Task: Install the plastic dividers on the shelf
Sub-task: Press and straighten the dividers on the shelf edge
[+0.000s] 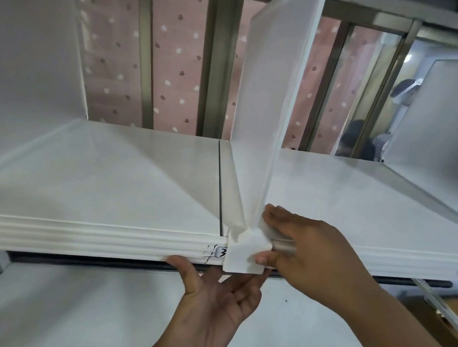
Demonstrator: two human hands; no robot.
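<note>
A translucent white plastic divider [270,91] stands upright in the middle of the white shelf [104,180], running front to back. Its front clip [243,255] hangs over the shelf's front lip. My right hand [307,253] pinches that clip, thumb on its face and fingers behind the divider's base. My left hand [213,305] is palm-up under the lip, fingertips touching the clip's lower edge. Two more dividers stand on the shelf: one at far left [24,59], one at far right [447,120].
Metal uprights [144,54] and a pink dotted curtain [176,58] close off the back. A lower white shelf [72,313] lies beneath my hands. A person [404,94] is visible through the gap at back right. A cardboard box [435,325] sits at lower right.
</note>
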